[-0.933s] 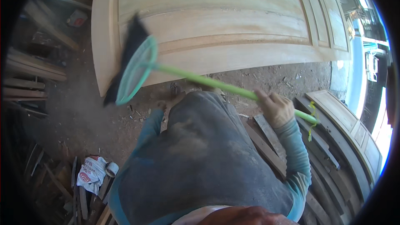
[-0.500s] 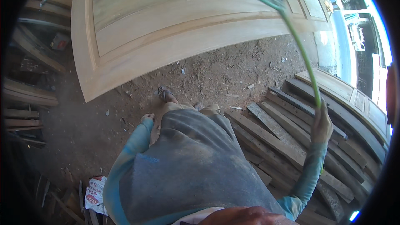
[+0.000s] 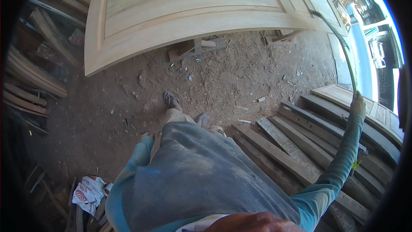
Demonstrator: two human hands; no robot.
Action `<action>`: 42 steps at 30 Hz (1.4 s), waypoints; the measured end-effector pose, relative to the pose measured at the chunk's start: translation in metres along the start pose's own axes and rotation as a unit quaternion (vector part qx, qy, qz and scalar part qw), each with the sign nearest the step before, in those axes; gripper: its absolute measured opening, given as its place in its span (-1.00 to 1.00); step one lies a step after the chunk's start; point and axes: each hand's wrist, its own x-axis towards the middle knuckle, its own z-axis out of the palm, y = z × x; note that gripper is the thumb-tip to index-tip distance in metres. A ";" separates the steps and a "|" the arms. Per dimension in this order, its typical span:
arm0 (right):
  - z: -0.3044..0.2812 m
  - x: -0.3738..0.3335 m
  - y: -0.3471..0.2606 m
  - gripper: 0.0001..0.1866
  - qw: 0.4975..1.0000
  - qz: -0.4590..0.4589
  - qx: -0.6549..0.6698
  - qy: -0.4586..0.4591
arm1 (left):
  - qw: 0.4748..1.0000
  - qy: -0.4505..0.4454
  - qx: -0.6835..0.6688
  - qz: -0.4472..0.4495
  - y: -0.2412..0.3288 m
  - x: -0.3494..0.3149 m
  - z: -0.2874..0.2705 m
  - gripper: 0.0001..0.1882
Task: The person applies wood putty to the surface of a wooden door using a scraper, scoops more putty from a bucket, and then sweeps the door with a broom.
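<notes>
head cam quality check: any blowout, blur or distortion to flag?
Head view: sky and street at the right rim are blown out; the green stick in the right hand smears to a thin streak; the wooden door panel has edges that bow from the fisheye; black vignette rings the frame; the left woodpile sits in deep shadow.

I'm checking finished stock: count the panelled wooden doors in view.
2. One large door lies raised on blocks across the top; a second door lies at the right edge beside the dark planks. More may be hidden.
</notes>
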 end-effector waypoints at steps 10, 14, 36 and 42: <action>-0.042 -0.171 -0.180 -0.61 0.958 -0.276 -0.005 -0.075 | 0.974 0.006 0.166 0.151 0.025 -0.054 0.000 -0.66; -0.106 -0.263 -0.308 -0.51 0.806 -0.555 0.188 -0.086 | 0.971 0.033 -0.175 0.157 0.034 0.022 -0.002 -0.68; -0.055 -0.464 -0.506 -0.46 0.696 -0.568 0.416 -0.142 | 0.676 -0.181 -0.615 0.362 0.176 -0.172 -0.113 -0.59; -0.051 -0.331 -0.628 -0.26 0.814 -0.368 0.445 0.058 | 0.711 -0.096 -0.600 0.354 0.133 -0.216 -0.150 -0.71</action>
